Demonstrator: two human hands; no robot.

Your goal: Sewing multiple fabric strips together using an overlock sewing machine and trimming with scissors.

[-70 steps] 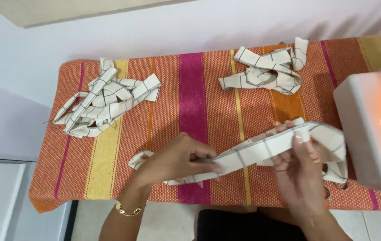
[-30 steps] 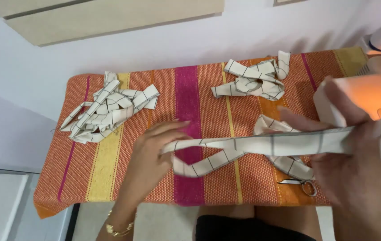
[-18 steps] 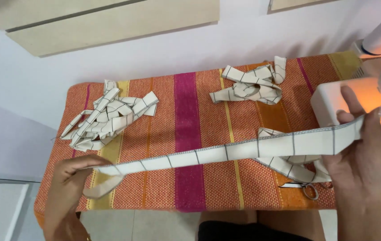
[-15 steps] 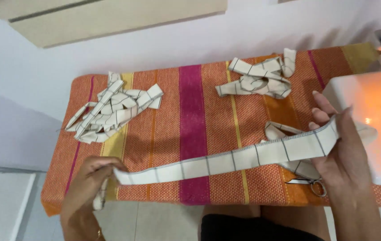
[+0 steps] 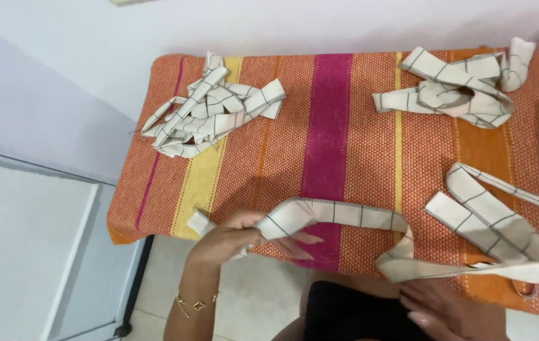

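A long cream strip of fabric with dark grid lines (image 5: 339, 213) lies slack along the front of the table. My left hand (image 5: 231, 239) grips its left part at the table's front edge, and a short end (image 5: 199, 222) sticks out past the thumb. The strip bends down at a fold (image 5: 402, 256) and runs off to the right. My right hand (image 5: 452, 311) is low, just under that fold and in front of the table edge. Whether it holds the strip is unclear.
The table wears a striped orange, yellow and magenta cloth (image 5: 326, 126). A heap of similar strips (image 5: 209, 117) sits at the back left, another heap (image 5: 459, 88) at the back right. More looped strips (image 5: 503, 221) lie at the right. Pale floor (image 5: 29, 252) lies to the left.
The strip was pulled straight between both hands; now it hangs slack. My left hand has come in toward the middle and my right hand has dropped below the table edge. The view has shifted left.
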